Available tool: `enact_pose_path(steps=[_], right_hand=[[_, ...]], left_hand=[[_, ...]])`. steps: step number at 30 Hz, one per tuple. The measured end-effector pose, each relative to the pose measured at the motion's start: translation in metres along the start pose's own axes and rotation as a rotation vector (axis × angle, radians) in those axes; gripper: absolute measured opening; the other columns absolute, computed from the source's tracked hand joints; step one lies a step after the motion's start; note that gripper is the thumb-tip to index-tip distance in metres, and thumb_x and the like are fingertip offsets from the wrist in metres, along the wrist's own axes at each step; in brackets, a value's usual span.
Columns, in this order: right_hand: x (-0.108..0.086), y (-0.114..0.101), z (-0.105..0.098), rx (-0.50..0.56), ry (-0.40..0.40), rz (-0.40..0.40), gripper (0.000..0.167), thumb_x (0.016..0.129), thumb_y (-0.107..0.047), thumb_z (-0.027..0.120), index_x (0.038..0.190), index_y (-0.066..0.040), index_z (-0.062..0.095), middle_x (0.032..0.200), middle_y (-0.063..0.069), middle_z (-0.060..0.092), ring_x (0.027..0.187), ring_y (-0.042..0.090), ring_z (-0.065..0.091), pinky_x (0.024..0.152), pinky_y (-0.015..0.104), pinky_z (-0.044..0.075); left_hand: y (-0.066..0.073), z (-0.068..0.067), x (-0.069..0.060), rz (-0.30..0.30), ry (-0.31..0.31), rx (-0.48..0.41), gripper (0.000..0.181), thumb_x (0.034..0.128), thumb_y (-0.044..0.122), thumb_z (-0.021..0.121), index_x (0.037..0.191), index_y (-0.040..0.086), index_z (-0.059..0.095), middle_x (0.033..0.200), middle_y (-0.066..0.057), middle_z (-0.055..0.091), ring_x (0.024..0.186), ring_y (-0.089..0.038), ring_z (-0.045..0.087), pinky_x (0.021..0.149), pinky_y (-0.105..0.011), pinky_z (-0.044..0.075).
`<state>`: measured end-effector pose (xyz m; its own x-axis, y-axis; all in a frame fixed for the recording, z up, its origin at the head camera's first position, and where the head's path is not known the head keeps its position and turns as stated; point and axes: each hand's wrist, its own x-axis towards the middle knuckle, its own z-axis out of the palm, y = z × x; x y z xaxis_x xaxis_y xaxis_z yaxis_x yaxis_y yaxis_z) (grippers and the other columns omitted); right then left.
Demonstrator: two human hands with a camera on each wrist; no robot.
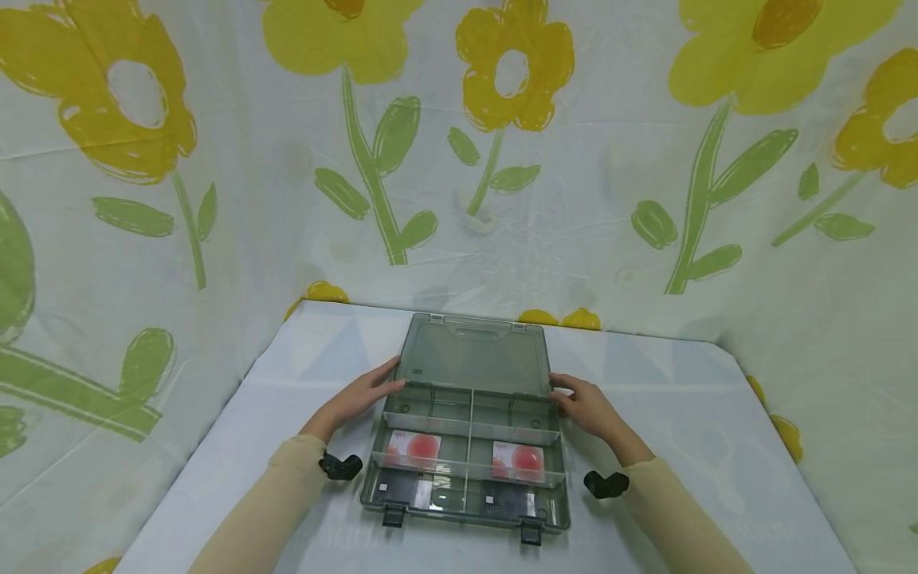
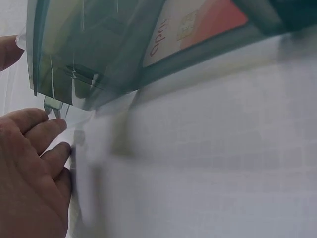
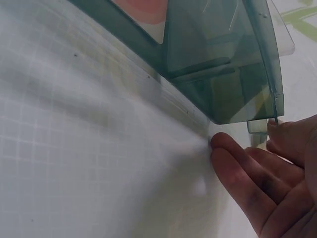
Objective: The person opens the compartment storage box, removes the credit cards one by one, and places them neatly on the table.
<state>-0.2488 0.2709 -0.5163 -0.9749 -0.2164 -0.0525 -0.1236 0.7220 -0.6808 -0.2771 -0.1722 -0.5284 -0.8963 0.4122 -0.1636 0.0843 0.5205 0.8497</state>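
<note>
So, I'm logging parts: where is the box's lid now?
In the head view, the lid is open beyond the far edge of the box, its near corners beside the left hand and right hand.

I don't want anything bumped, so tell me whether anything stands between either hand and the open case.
Nothing visible does. The left hand and right hand are at opposite sides of the open case, and the cards lie inside it, out of their way.

From the middle of the open case (image 1: 459,518), "VIP" stands in pale letters on the dark card toward 5 o'clock (image 1: 512,501) and, more faintly, on the dark card toward 7 o'clock (image 1: 407,489). Lettering on the white-and-red cards (image 1: 527,460) and the lid's (image 1: 476,355) small mark toward 10 o'clock cannot be read surely.
</note>
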Motion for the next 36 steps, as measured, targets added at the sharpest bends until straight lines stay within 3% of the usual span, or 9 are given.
enact_pose_path(steps=[7,12,17,30,36], right_hand=[[-0.005,-0.002,-0.002,-0.026,0.001,0.003,0.043,0.105,-0.016,0.059,0.145,-0.001,0.054,0.138,0.02,0.061,0.086,0.016,0.071,0.07,0.034,0.059],[-0.013,-0.003,-0.004,-0.047,0.016,-0.042,0.039,0.105,-0.014,0.057,0.142,0.0,0.057,0.129,0.02,0.066,0.084,0.015,0.071,0.066,0.031,0.055],[-0.02,-0.005,-0.005,-0.038,0.027,-0.066,0.036,0.105,-0.013,0.056,0.139,-0.002,0.06,0.128,0.019,0.067,0.085,0.015,0.071,0.066,0.031,0.056],[-0.032,-0.009,-0.007,-0.039,0.051,-0.092,0.032,0.104,-0.012,0.059,0.134,-0.003,0.064,0.123,0.016,0.069,0.085,0.014,0.071,0.07,0.03,0.061],[-0.039,-0.012,-0.008,-0.04,0.051,-0.112,0.031,0.103,-0.012,0.06,0.133,-0.003,0.064,0.12,0.013,0.071,0.084,0.013,0.07,0.069,0.026,0.06]], left_hand=[[-0.002,0.003,-0.007,0.001,-0.002,-0.018,0.077,0.104,0.045,0.054,0.164,0.012,0.018,0.169,-0.014,0.016,0.153,-0.041,0.014,0.123,-0.063,0.016],[-0.002,0.004,-0.012,-0.013,0.018,-0.016,0.074,0.1042,0.04,0.055,0.164,0.014,0.02,0.168,-0.014,0.018,0.153,-0.041,0.015,0.123,-0.063,0.015],[0.0,0.007,-0.017,-0.02,0.022,0.001,0.075,0.1036,0.04,0.056,0.164,0.013,0.021,0.168,-0.015,0.019,0.153,-0.041,0.016,0.123,-0.063,0.016],[0.0,0.013,-0.036,0.034,0.038,0.041,0.072,0.1032,0.033,0.058,0.162,0.009,0.026,0.166,-0.017,0.024,0.152,-0.041,0.021,0.123,-0.062,0.019],[-0.001,0.016,-0.043,0.037,0.052,0.071,0.078,0.1003,0.039,0.063,0.162,0.011,0.026,0.166,-0.015,0.025,0.152,-0.041,0.021,0.122,-0.064,0.019]])
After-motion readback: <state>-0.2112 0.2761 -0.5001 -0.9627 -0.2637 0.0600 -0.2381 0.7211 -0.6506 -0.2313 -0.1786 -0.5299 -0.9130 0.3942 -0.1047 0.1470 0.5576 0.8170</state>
